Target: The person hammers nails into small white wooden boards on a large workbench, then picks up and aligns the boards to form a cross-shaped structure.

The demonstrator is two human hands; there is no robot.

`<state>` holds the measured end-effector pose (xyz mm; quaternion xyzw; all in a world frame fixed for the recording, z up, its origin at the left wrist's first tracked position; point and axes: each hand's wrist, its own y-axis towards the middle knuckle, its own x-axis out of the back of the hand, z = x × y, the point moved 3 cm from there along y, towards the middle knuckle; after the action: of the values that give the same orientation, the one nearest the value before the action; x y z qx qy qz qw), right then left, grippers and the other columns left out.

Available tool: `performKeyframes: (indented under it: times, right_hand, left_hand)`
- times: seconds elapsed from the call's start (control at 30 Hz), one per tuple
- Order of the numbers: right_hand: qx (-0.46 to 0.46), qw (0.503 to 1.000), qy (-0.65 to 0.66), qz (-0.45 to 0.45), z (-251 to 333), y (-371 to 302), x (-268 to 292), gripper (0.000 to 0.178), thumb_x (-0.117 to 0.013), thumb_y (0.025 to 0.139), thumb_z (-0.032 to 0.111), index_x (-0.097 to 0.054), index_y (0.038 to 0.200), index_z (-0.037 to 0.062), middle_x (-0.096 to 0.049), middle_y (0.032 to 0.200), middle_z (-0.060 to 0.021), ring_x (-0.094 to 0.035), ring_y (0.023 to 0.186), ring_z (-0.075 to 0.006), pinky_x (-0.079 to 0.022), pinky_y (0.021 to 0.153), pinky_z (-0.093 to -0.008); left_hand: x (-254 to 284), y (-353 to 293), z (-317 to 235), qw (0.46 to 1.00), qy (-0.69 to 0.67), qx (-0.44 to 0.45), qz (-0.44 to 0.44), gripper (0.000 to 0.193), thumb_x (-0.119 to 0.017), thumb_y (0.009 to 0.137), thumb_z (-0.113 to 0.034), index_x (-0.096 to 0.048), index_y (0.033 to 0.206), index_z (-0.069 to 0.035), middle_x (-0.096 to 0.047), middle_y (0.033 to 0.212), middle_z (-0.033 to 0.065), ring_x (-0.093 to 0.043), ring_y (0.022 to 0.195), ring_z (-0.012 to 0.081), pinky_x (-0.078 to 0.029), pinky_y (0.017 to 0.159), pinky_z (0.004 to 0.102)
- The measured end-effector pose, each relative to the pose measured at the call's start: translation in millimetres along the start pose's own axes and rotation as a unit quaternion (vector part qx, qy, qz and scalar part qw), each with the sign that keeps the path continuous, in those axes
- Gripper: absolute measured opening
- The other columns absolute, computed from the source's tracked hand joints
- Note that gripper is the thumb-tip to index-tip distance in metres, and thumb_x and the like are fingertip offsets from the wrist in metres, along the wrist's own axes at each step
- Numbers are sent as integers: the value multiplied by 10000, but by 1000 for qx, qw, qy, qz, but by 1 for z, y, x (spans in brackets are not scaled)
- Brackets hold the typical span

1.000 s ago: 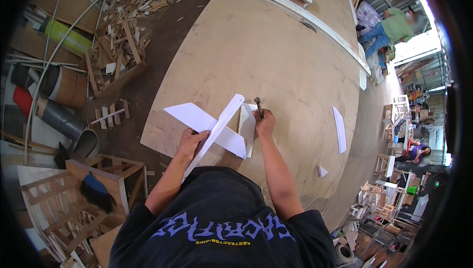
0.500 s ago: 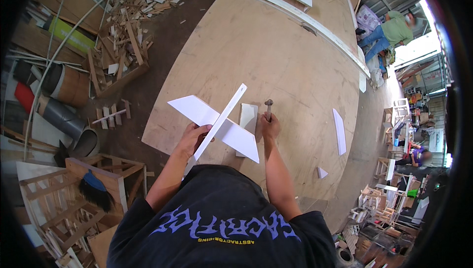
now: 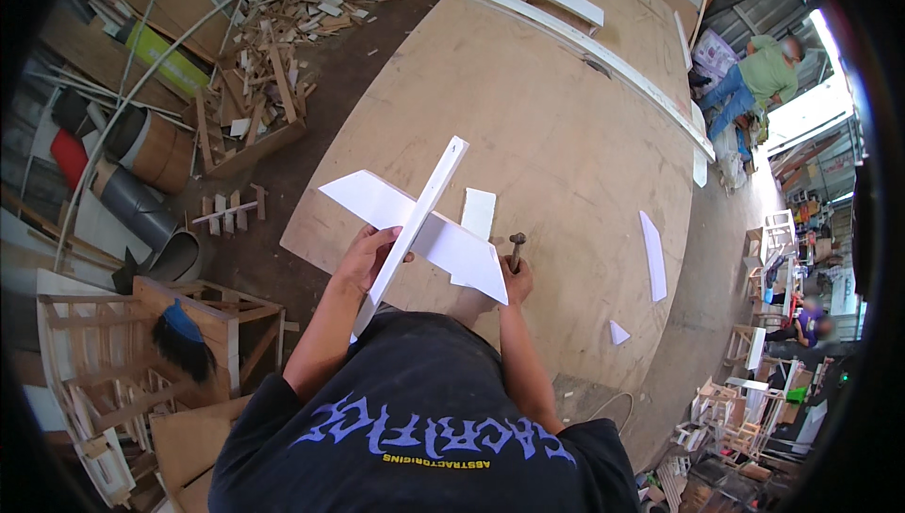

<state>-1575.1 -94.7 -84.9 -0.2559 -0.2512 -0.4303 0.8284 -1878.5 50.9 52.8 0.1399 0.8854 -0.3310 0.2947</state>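
Note:
My left hand [image 3: 366, 256] is closed around a white wooden cross-shaped piece, near where its long narrow strip [image 3: 424, 206] crosses the wider board [image 3: 462, 249] with slanted ends. The piece is held up over the near part of the table. In my right hand [image 3: 516, 284] is a hammer [image 3: 518, 241], its head up beyond my fingers and most of its handle hidden. That same hand meets the board's right end; whether the fingers grip it I cannot tell. Partly under the cross piece, a white flat offcut [image 3: 479, 209] lies on the table.
The large plywood table [image 3: 556, 145] carries a long white strip [image 3: 584, 46] across its far part. A narrow white piece [image 3: 652, 256] and a small white triangle [image 3: 618, 332] lie to the right. Scrap wood [image 3: 273, 70] and a slatted wooden frame [image 3: 189, 343] stand left. A person [image 3: 754, 79] is at far right.
My right hand with the hammer has come back toward me, to the board's right end. The cross piece has shifted slightly away from me in my left hand.

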Motion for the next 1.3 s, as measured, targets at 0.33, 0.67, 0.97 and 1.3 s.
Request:
performKeyframes:
  times: [0.33, 0.67, 0.97, 1.3]
  right_hand:
    - [72, 780, 517, 344, 116, -45, 102, 608, -762, 990, 464, -610, 1344, -6, -723, 1207, -120, -701, 1066, -192, -555, 935, -345]
    - [55, 852, 344, 391, 126, -33, 154, 419, -850, 911, 247, -685, 1203, -3, -671, 920, 6, -606, 815, -87, -494, 742, -266]
    - [25, 864, 352, 360, 105, -29, 144, 292, -853, 934, 196, -696, 1114, 29, -681, 923, -1, -615, 807, -89, -510, 733, -269]
    - [-44, 852, 397, 338, 94, -37, 108, 255, -840, 962, 181, -682, 1109, 44, -680, 945, -6, -628, 829, -98, -522, 731, -280]
  left_hand:
    - [-48, -28, 3, 999, 17, -32, -31, 366, -677, 1032, -142, -554, 1333, 27, -711, 1170, 193, -733, 961, 292, -673, 800, 480]
    - [-64, -51, 52, 997, -30, 65, 6, 388, -763, 988, -154, -654, 1263, 97, -764, 1024, 173, -770, 863, 286, -674, 776, 417]
    - [-62, -49, 80, 995, 8, 76, -65, 449, -710, 1061, -293, -626, 1349, 42, -736, 1197, 172, -743, 1091, 276, -686, 902, 471]
    - [-38, -34, 61, 993, 45, 106, -5, 552, -697, 1060, -337, -561, 1434, 46, -686, 1300, 209, -709, 1168, 309, -662, 858, 404]
